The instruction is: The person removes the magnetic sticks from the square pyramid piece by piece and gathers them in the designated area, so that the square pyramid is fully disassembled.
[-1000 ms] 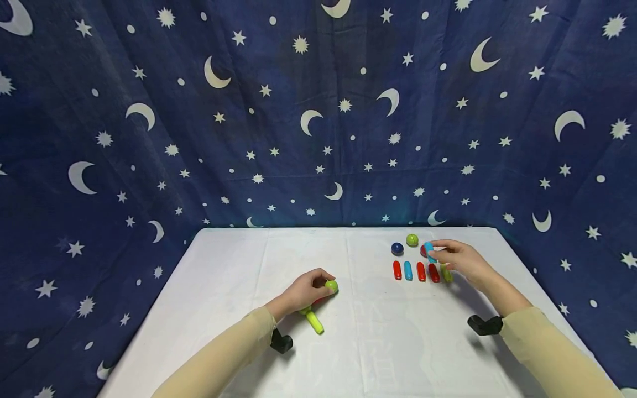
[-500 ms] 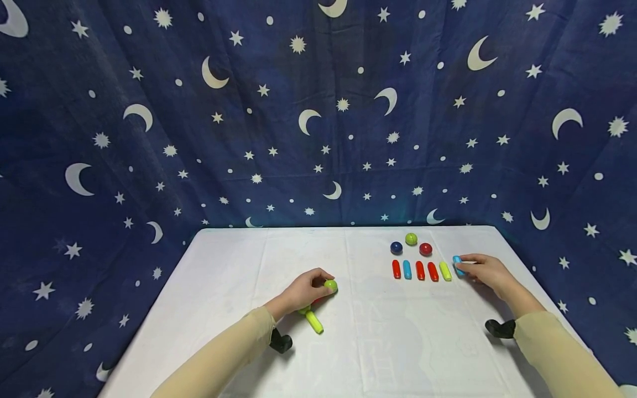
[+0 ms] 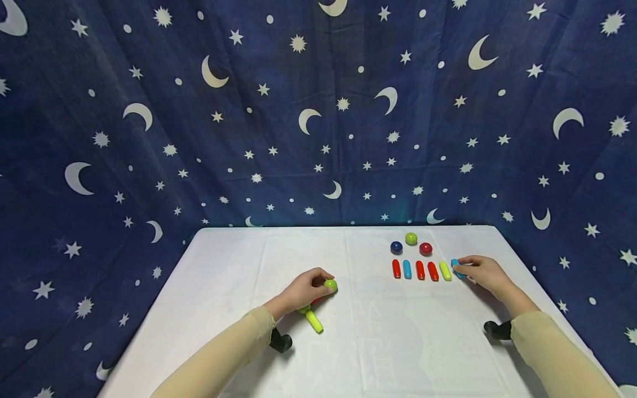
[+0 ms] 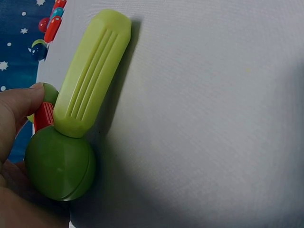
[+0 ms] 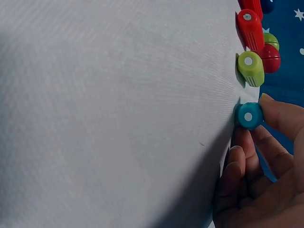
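Observation:
My left hand [image 3: 301,291] pinches a light green ball [image 3: 330,286] between thumb and fingers. A red building stick [image 4: 43,116] runs from that ball to a second green ball [image 4: 59,164]. From this second ball a yellow-green building stick [image 4: 92,73] sticks out, lying close over the table in the left wrist view. At the right end of a row of sticks, my right hand [image 3: 485,273] pinches a blue building stick [image 5: 249,116], its end with a pale round spot facing the right wrist camera. The fingers partly cover this blue stick.
Left of the right hand lie a yellow-green stick [image 3: 445,271], red sticks [image 3: 420,270] and another blue stick [image 3: 407,269]. Behind them sit a dark blue ball [image 3: 396,247], a green ball [image 3: 411,239] and a red ball [image 3: 425,249]. A starry curtain [image 3: 318,110] borders the white table [image 3: 398,342].
My right hand has carried the blue stick from in front of the red ball rightward and down to the row's right end, beside the yellow-green stick. The left hand has stayed put.

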A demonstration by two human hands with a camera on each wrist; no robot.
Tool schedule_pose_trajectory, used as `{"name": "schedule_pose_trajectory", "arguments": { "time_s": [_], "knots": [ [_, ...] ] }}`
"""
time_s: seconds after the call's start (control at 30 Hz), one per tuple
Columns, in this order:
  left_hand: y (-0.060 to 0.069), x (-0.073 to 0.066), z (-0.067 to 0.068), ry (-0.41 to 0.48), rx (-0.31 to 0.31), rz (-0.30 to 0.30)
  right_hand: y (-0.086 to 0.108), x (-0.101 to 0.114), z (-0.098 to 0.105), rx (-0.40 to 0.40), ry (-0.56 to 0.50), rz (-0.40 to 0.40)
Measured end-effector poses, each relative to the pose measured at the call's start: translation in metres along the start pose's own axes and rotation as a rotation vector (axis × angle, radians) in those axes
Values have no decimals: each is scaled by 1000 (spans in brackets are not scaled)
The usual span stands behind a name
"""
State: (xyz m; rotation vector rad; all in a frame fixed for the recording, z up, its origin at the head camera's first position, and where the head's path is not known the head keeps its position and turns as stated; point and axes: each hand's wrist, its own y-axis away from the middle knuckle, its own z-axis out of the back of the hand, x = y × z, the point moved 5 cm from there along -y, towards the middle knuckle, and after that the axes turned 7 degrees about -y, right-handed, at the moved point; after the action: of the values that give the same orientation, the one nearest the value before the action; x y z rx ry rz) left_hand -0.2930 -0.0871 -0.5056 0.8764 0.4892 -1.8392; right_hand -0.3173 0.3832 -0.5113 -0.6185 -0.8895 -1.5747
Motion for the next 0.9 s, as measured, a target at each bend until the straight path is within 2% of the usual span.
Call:
{"name": "schedule_pose_trajectory", "arguments": {
  "time_s": [0.17, 0.4, 0.77, 0.9],
  "knots": [
    [0, 0, 0, -6, -2, -2, 0, -2, -1, -16, 31, 13],
    [0, 0, 0, 3, -1, 0, -3, -5, -2, -55, 64, -19],
    [0, 1, 0, 9, -3, 3, -2, -5, -2, -59, 52, -81],
    [0, 1, 0, 5, -7, 7, -1, -4, -3, -63, 56, -81]
  ]
}}
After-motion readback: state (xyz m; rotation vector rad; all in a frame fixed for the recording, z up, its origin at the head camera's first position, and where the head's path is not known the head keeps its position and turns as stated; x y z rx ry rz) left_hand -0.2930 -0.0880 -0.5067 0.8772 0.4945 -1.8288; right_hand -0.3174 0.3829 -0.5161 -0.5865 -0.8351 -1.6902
